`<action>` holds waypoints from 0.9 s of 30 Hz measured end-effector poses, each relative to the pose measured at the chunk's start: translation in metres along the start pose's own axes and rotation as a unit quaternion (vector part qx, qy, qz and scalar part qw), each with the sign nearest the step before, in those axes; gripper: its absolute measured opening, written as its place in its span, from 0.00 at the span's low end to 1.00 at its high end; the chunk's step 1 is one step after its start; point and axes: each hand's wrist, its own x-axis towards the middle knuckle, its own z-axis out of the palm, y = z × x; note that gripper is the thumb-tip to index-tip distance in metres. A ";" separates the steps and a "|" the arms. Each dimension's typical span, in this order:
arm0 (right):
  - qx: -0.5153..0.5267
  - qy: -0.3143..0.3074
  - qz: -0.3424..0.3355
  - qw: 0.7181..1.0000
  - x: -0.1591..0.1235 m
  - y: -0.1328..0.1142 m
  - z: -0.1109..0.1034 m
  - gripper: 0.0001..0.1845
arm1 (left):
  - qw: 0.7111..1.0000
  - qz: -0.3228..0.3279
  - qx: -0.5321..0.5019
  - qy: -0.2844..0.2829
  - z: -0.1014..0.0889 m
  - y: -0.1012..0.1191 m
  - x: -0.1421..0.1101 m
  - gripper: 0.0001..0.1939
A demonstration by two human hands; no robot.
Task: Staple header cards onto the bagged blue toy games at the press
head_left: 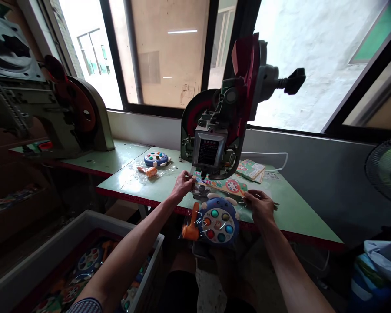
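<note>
A blue round toy [219, 222] with coloured buttons and an orange part sits in a clear plastic bag that hangs over the front edge of the green table [299, 213]. A printed card header [230, 186] lies across the bag's top, under the head of a stapling machine [220, 130]. My left hand [182, 184] pinches the left end of the card and bag top. My right hand [261, 204] grips the right end, fingers closed on it.
A second blue toy [155, 158] and an orange piece in a bag [149, 171] lie on the table's left. A stack of printed cards [250, 169] lies right of the machine. A grey bin [68, 261] of bagged toys stands at lower left. A fan [386, 169] is at right.
</note>
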 end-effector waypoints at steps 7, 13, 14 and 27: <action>0.008 -0.009 -0.006 1.000 0.000 -0.005 0.001 0.24 | 1.000 0.015 -0.016 -0.005 0.000 0.002 -0.002 0.15; 0.017 -0.047 -0.001 0.999 -0.007 -0.001 0.029 0.25 | 0.999 0.022 -0.014 0.024 -0.028 0.003 -0.005 0.19; 0.019 -0.054 0.001 0.998 -0.009 0.001 0.036 0.26 | 0.999 0.021 -0.012 0.031 -0.036 0.004 -0.006 0.19; 0.017 -0.079 0.031 0.996 -0.009 0.014 0.070 0.23 | 0.995 -0.012 -0.036 0.093 -0.069 -0.001 -0.008 0.25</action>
